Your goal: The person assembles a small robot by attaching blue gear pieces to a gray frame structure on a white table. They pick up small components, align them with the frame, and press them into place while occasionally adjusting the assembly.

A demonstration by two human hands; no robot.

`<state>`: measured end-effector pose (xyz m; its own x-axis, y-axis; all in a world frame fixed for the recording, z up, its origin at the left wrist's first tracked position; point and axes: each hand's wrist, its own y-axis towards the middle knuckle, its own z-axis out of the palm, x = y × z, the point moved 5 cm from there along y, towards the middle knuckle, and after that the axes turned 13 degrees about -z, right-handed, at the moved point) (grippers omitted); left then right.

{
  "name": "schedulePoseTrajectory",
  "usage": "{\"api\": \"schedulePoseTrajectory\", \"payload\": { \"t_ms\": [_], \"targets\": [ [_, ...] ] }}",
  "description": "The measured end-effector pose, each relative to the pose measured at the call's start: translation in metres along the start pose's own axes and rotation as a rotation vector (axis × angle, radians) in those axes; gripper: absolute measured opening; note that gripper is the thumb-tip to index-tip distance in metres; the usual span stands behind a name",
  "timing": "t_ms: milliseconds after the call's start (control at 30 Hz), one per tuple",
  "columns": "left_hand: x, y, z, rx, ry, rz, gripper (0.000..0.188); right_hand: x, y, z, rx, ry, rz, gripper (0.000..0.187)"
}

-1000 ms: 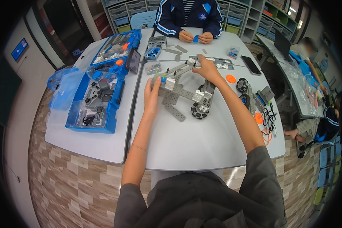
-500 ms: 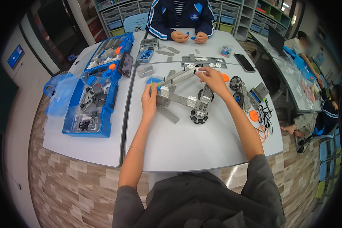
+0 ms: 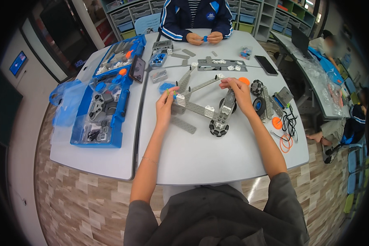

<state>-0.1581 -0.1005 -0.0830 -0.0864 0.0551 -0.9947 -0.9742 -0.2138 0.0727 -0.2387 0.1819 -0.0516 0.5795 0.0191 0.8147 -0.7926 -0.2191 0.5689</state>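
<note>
A grey plastic building-kit frame of perforated beams (image 3: 197, 107) rests on the table, with white corner connectors (image 3: 209, 111) and black pins. At its right end are black roller wheels (image 3: 219, 128). My left hand (image 3: 165, 107) is closed on the frame's left corner, beside small green and blue pieces; its fingertips are partly hidden. My right hand (image 3: 238, 93) hovers by the right end of a slanting beam (image 3: 203, 85), fingers loosely bent and apart from it as far as I can see. Another beam (image 3: 184, 80) points away from me on the left.
A blue kit case (image 3: 117, 139) with a controller stands on the left, a phone (image 3: 137, 67) propped against it. Wheels (image 3: 258, 105), cables (image 3: 290, 125) and orange gears (image 3: 277, 123) lie at right. Opposite, another person's hands (image 3: 205, 38) hold a blue piece.
My right hand has come away from the beam end it was touching and shifted slightly right. One beam now angles away from me. The person opposite has brought both hands together.
</note>
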Motion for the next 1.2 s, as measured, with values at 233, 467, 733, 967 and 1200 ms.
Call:
{"api": "schedulePoseTrajectory", "payload": {
  "t_ms": [233, 467, 733, 967, 1200],
  "targets": [
    [0.001, 0.004, -0.005, 0.074, -0.108, -0.071, 0.039, -0.002, -0.007, -0.001, -0.058, -0.036, -0.058, 0.047],
    [-0.001, 0.006, -0.01, 0.136, -0.092, -0.121, 0.041, -0.006, -0.012, -0.002, -0.095, -0.058, -0.08, 0.049],
    [-0.013, 0.005, -0.014, 0.183, 0.08, -0.074, 0.044, -0.006, -0.015, -0.001, -0.134, -0.091, -0.128, 0.051],
    [-0.02, 0.004, -0.03, 0.098, 0.008, -0.11, 0.055, -0.014, -0.02, -0.004, -0.185, -0.065, -0.085, 0.054],
    [-0.042, 0.005, -0.041, 0.429, -1.024, -0.099, 0.07, -0.027, -0.022, -0.012, -0.28, 0.177, 0.082, 0.073]
  ]
}}
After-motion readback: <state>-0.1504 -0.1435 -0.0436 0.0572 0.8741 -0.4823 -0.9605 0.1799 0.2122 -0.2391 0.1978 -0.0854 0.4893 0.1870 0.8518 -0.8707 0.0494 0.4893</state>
